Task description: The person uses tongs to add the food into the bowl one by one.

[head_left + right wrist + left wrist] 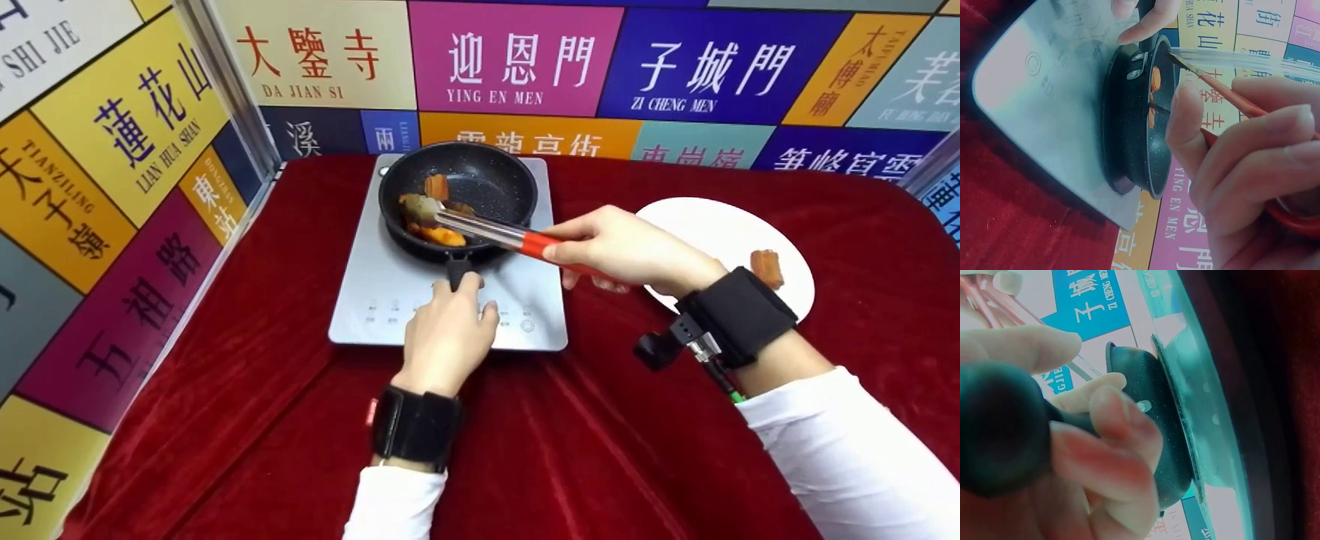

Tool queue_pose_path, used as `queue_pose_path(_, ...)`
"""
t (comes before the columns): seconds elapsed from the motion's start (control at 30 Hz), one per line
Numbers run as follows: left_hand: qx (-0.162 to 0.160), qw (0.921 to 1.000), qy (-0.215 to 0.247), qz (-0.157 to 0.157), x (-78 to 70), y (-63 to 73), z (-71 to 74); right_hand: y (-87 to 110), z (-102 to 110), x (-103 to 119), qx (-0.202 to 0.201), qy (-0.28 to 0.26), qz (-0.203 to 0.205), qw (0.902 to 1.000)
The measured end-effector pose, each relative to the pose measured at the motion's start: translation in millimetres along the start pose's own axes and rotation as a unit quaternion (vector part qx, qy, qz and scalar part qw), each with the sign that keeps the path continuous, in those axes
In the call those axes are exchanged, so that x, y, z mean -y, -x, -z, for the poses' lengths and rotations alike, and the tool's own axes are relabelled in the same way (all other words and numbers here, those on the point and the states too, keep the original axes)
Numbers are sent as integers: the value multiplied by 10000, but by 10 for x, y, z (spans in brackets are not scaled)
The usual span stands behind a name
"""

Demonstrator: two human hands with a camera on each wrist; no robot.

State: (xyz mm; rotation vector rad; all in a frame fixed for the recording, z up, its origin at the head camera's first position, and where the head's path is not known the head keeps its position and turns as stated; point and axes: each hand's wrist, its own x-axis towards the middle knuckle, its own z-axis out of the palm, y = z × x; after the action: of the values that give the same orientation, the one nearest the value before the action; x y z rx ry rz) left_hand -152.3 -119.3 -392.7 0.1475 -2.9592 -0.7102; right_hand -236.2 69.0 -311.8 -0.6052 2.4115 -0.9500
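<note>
My left hand grips the black handle of a speckled black frying pan. In my right hand are metal tongs with red handles, slanting down leftward into the pan. Their tips touch or hold a greenish-brown piece of food; whether they clamp it I cannot tell. An orange piece lies nearer the handle, and a reddish-brown ridged piece rests behind. From the right wrist view, the tong arms stand somewhat apart, and orange food shows over the pan's rim.
The pan stands on a flat silver induction cooktop with printed controls along its front. To the right, a white plate bears one reddish-brown ridged piece. Dark red cloth covers the table, and colourful lettered panels stand behind and left.
</note>
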Motion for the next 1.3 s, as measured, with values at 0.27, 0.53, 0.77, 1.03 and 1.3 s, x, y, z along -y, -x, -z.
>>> queue_pose_path(0.27, 26, 10000, -14, -18, -4, 2, -1, 95, -17, -146, -200, -186, 311, 9991)
queue_pose_path(0.53, 99, 9999, -35, -29, -20, -4, -8, 336, -215, -343, -382, -1450, 331, 9881)
queue_pose_path(0.77, 89, 9999, -65, 34, -21, -1, -10, 393, -371, -665, -221, -2187, 272, 9752)
queue_pose_path(1.03, 57, 10000, -75, 33, -13, 3, -13, 451, -543, -829, -386, -2190, 380, 9742)
queue_pose_path(1.3, -4, 10000, -5, -53, -17, 14, -16, 644, -580, -834, -518, -2698, 585, 9597)
